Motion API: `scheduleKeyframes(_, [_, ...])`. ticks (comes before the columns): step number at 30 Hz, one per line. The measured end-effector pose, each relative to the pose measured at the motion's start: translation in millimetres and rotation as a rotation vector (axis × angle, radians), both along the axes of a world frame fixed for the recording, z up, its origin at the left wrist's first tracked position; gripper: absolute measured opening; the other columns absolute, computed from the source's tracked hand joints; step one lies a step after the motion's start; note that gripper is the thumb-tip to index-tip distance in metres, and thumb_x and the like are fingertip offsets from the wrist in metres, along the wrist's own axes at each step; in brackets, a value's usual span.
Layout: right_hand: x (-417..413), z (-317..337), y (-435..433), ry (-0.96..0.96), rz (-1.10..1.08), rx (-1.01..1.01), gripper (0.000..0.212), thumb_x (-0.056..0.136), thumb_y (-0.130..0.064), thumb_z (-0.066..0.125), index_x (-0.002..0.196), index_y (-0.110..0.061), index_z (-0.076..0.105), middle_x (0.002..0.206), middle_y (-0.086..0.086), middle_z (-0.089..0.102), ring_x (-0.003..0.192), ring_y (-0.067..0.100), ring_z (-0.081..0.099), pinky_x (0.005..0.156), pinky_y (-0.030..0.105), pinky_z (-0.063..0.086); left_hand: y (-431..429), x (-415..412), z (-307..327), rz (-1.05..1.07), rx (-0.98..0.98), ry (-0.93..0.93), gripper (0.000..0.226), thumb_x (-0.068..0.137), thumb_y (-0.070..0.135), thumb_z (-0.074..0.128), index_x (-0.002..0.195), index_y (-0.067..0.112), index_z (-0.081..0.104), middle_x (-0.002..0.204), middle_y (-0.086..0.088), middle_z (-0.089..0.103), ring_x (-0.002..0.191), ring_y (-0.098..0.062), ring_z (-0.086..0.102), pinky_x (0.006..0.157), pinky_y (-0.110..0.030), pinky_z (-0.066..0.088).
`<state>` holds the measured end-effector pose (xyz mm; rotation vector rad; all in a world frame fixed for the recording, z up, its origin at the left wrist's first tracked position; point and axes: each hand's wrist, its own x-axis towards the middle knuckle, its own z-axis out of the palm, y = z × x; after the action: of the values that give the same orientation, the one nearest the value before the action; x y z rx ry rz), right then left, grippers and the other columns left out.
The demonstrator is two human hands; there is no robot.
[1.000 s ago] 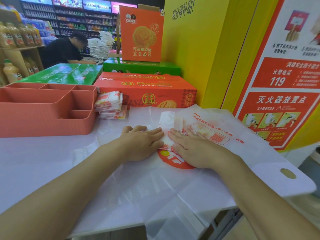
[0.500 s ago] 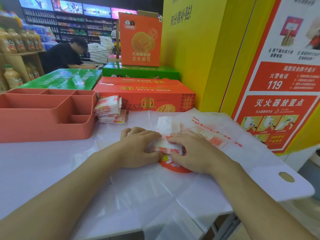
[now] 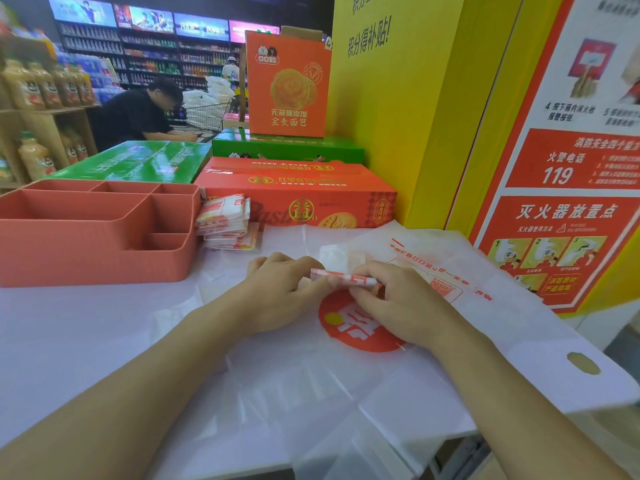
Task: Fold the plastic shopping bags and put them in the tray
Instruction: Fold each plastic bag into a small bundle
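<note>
Head view — narrow, glossy plastic bag [image 3: 347, 276]

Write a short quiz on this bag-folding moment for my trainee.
1. True or false: the stack of folded bags lies inside the tray.
2. What do the left hand and right hand pinch between them? A. a folded bag B. a bottle C. a box
3. Fill in: the flat bag has its handle hole on the person's ___ side.
Key: 1 false, it lies beside the tray; 2 A; 3 right.
</note>
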<state>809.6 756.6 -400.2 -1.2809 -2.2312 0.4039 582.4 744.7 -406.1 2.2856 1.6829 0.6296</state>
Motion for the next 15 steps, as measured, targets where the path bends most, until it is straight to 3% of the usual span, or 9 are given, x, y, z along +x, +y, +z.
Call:
scheduleKeyframes(4, [-0.1, -0.9, 3.9, 0.076, -0.038, -0.041, 0.020, 0.097, -0.046, 0.058, 0.105, -0.030, 0.067, 0.087, -0.010, 0.072, 0.081, 0.004, 0.067, 0.073, 0.044, 0.058, 0.7, -1.6, 0.6, -0.009, 0.000, 0.028, 0.067, 0.076, 0.082, 0.033, 0.119, 0.038, 0.060, 0.107, 0.016, 0.063, 0.113, -0.012, 0.041, 0.099, -0.036, 0.026])
scheduleKeyframes(7, [0.4, -2.9, 6.4, 0.113, -0.043, -0.079, 0.020, 0.098, -0.039, 0.060, 0.114, -0.030, 0.067, 0.095, -0.014, 0.073, 0.090, 0.002, 0.067, 0.080, 0.041, 0.058, -2.6, -1.2, -0.2, -0.039, 0.022, 0.019, 0.047, 0.082, 0.060, 0.046, 0.124, 0.042, 0.058, 0.114, 0.020, 0.059, 0.112, -0.015, 0.043, 0.094, -0.036, 0.027])
scheduleKeyframes(10, [1.0, -4.8, 6.9, 0.183, -0.034, -0.123, 0.018, 0.099, -0.038, 0.060, 0.115, -0.033, 0.066, 0.094, -0.019, 0.074, 0.090, -0.002, 0.068, 0.082, 0.034, 0.056, -2.0, -1.9, 0.0, -0.032, 0.014, -0.041, 0.029, 0.095, 0.045, 0.054, 0.124, 0.037, 0.054, 0.117, 0.024, 0.061, 0.110, -0.012, 0.047, 0.102, -0.041, 0.033])
scheduleKeyframes(12, [1.6, -5.2, 8.4, 0.216, -0.061, -0.156, 0.013, 0.099, -0.039, 0.059, 0.110, -0.033, 0.064, 0.087, -0.019, 0.074, 0.084, -0.002, 0.068, 0.080, 0.033, 0.054, -1.2, -1.8, 1.4, -0.007, 0.011, -0.100, 0.018, 0.099, 0.040, 0.054, 0.114, 0.032, 0.051, 0.111, 0.021, 0.065, 0.095, -0.006, 0.055, 0.096, -0.041, 0.038])
scheduleKeyframes(15, [1.1, -4.3, 9.1, 0.231, -0.083, -0.161, 0.020, 0.096, -0.049, 0.055, 0.109, -0.034, 0.059, 0.097, -0.011, 0.075, 0.092, 0.007, 0.070, 0.086, 0.044, 0.056, -2.7, 1.0, 3.1, 0.019, -0.015, -0.162, 0.014, 0.100, 0.040, 0.053, 0.109, 0.032, 0.046, 0.099, 0.018, 0.068, 0.077, 0.000, 0.056, 0.082, -0.036, 0.038])
